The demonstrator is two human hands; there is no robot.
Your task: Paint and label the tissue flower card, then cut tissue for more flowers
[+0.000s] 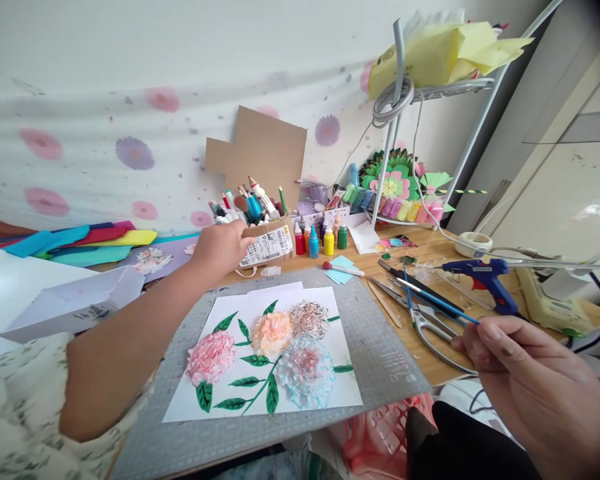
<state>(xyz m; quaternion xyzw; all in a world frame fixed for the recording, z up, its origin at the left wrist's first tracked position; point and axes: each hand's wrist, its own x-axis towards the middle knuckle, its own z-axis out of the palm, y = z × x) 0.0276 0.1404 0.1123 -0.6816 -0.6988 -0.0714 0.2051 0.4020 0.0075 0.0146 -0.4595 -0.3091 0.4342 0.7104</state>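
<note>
My left hand [226, 244] is at the left side of a small cardboard box [273, 247] crammed with pens and brushes. Its thumb lies against the labelled front, and the fingers curl over the edge, partly hidden. At the right, my right hand [535, 373] pinches a thin blue-and-white paintbrush [437, 299] pointing left over the tools. Between the hands lies a white sheet [180, 400] with painted green leaves and several fluffy paper flowers: a pink one [211, 357], a peach one [272, 332], a dark-speckled one [309, 319] and a pale blue one [306, 373].
The sheet rests on a grey cutting mat [380, 353]. Small paint bottles [313, 243] stand beside the box. Scissors [430, 327] and a blue glue gun [485, 277] lie at the right. A white tray [75, 300] and coloured sheets [80, 240] are at the left.
</note>
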